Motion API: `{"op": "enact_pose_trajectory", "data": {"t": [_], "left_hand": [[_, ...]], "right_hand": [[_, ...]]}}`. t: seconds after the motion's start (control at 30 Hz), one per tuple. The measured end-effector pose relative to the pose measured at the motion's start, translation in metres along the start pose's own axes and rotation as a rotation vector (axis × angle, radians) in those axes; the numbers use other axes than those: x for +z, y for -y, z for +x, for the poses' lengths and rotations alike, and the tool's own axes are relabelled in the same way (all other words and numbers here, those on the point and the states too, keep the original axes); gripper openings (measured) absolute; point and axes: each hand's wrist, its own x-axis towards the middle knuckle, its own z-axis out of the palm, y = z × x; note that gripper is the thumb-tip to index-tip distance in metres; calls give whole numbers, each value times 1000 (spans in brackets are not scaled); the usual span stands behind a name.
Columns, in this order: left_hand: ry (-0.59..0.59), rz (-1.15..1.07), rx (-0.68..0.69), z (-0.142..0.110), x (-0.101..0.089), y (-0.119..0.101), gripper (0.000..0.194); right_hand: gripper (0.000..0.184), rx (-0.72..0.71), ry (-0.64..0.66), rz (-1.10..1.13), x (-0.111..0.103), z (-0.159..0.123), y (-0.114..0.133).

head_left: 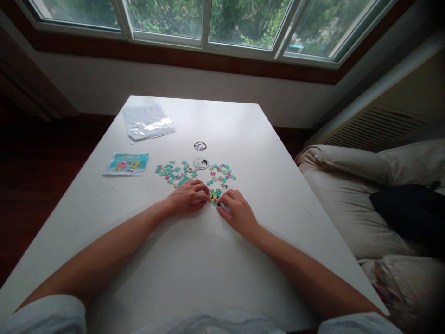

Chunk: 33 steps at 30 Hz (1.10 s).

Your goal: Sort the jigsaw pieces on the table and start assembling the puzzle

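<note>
On a white table, both hands meet at a small cluster of colourful jigsaw puzzle pieces (214,195). My left hand (188,196) is closed, its fingers bent and the fingertips at the cluster's left side. From the right, my right hand (239,211) has thumb and forefinger drawn together at the cluster's edge, around a small dark-marked piece. The fingers partly hide what each hand grips. A wide spread of loose teal, yellow and pink pieces (175,174) lies beyond my left hand. Another group of pieces (221,174) is beyond my right hand.
A cartoon picture card (128,164) lies at the left. Behind it is a clear plastic bag with paper (149,121). Two round metal-looking discs (200,163) are set mid-table. A cream sofa (333,199) with a dark cloth stands at the right, and a window is ahead.
</note>
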Motion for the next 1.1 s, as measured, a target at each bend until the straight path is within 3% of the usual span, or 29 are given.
{"op": "enact_pose_trajectory", "data": {"t": [0.53, 0.87, 1.1], "left_hand": [[-37, 22, 20, 0, 4, 6, 25], [-151, 49, -17, -1, 3, 10, 24], [-205, 69, -78, -1, 5, 13, 20]], "right_hand": [[12, -38, -55, 18, 3, 1, -1], [13, -221, -56, 109, 4, 0, -6], [29, -372, -31, -10, 5, -1, -5]]}}
